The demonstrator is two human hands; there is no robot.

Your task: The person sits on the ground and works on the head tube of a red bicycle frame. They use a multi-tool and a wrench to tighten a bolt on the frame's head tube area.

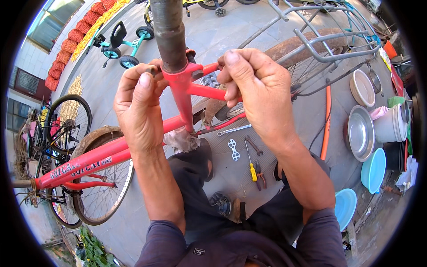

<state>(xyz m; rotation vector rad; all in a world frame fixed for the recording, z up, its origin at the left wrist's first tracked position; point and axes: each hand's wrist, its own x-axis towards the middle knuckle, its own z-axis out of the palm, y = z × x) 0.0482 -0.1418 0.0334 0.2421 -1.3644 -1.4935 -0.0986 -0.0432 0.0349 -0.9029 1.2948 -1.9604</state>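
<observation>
A red bicycle frame [180, 95] stands in front of me, with a worn grey metal seat post [168, 35] rising from its upper end. My left hand [141, 104] is at the left of the seat-post clamp, thumb and forefinger pinching a small dark metal piece [153, 70] against it. On the other side, my right hand [262, 91] is closed beside the red tubes behind the post. Its thumb and fingers are pressed together; whatever they may hold is hidden. A grey rag or plastic scrap [182, 140] is at the frame's lower joint.
On the paving lie a wrench [234, 130], a flat multi-hole spanner [233, 150], an open-ended wrench [254, 146], a yellow-handled screwdriver [253, 171] and pliers [261, 175]. Basins [361, 133] and buckets stand at the right. A rear rack [329, 49] projects behind; a children's tricycle [124, 44] stands far left.
</observation>
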